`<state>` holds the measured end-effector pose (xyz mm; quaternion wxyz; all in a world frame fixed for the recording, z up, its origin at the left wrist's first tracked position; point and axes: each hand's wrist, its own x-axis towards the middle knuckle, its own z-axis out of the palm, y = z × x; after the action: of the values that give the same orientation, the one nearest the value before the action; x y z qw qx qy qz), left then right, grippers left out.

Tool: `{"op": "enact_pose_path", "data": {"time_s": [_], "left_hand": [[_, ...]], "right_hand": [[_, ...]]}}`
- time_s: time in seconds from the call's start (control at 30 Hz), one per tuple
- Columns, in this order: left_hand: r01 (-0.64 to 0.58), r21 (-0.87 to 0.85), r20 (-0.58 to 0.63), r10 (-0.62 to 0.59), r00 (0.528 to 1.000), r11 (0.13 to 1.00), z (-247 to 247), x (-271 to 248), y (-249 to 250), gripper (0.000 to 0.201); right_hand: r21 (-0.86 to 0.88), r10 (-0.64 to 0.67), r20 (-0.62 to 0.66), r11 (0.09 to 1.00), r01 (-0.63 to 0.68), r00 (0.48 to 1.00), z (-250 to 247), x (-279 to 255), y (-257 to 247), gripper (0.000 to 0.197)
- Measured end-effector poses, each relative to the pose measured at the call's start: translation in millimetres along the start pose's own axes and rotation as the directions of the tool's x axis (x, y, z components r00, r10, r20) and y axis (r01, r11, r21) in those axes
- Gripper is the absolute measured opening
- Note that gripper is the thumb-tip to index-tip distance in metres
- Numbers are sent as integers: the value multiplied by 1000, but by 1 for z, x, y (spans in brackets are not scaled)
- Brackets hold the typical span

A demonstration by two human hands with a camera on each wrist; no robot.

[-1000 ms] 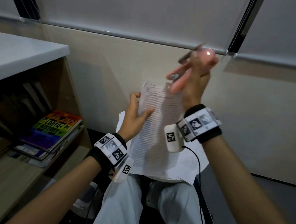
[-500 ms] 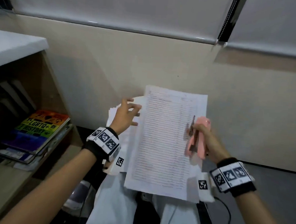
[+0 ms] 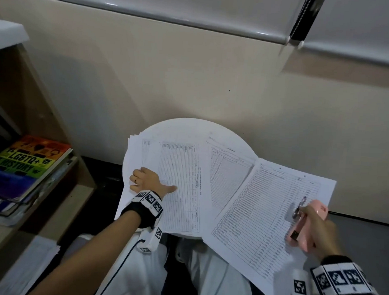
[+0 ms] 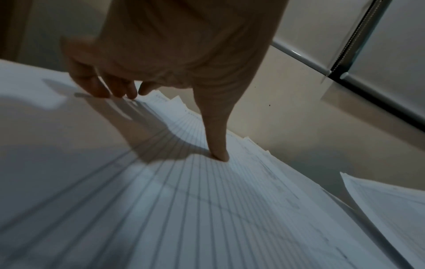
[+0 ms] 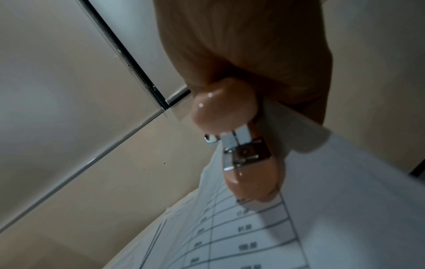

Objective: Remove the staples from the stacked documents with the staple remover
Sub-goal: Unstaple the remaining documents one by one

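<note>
the right hand (image 3: 319, 233) has its grip curled round the pink staple remover (image 3: 306, 223) and a loose sheet (image 3: 264, 218) at 4 o'clock; the left hand (image 3: 145, 181), fingers loosely bent, rests on the stacked documents (image 3: 179, 169) on the round table (image 3: 190, 126).

staple remover (image 5: 230, 112): glossy pink plastic, shiny metal | documents (image 3: 178, 187): matt paper

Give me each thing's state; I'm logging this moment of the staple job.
Left hand: fingers and thumb rest on the paper stack.
Paper stack: flat on the round table, edges fanned.
Right hand: holds the pink staple remover and a printed document.
Printed document: lifted, overhanging the table.
</note>
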<state>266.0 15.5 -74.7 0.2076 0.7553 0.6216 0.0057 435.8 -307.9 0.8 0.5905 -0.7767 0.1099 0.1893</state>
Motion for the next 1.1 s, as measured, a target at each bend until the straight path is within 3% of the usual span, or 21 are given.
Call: {"op": "enact_pose_path", "data": {"time_s": [0.13, 0.23, 0.3, 0.43, 0.53, 0.6, 0.67, 0.77, 0.87, 1.03, 1.1], "left_hand": [[19, -51, 73, -15, 997, 999, -3, 11, 4, 118], [-2, -248, 106, 29, 994, 969, -3, 21, 1, 122], [-25, -426, 93, 71, 993, 905, -5, 29, -4, 103], [-202, -710, -82, 205, 975, 675, -21, 40, -22, 31], [-260, -880, -165, 258, 952, 396, -52, 34, -38, 19], [-291, -913, -208, 287, 935, 286, -81, 24, -54, 22], [-326, -912, -236, 332, 913, 248, -107, 13, -72, 26], [-334, -921, -252, 348, 903, 202, -131, -2, -91, 34], [-322, -923, -228, 373, 899, 212, -140, -11, -94, 38], [-200, -955, -81, 459, 885, 219, -117, -18, -83, 38], [-131, -961, -9, 447, 894, 243, -90, -22, -77, 36]], "right_hand": [[-6, 5, 16, 1000, -5, 1000, 2, 9, 6, 23], [-5, -29, 30, 1000, 29, 999, 10, 10, 2, 17], [4, -55, 74, 999, 54, 996, 15, 10, -3, 15], [0, -75, 127, 997, 76, 989, 29, 16, -17, 13], [10, -86, 138, 996, 86, 987, 49, 27, -29, 12], [18, -67, 158, 998, 65, 985, 67, 33, -37, 13], [-5, -44, 168, 999, 45, 985, 89, 41, -43, 17], [-83, -9, 185, 996, 25, 983, 121, 57, -45, 37], [-123, 40, 187, 992, -17, 982, 142, 68, -36, 26], [-104, 43, 138, 994, -29, 989, 151, 57, -32, 53], [-280, -68, 21, 957, 71, 997, 147, 47, -36, 55]]}}
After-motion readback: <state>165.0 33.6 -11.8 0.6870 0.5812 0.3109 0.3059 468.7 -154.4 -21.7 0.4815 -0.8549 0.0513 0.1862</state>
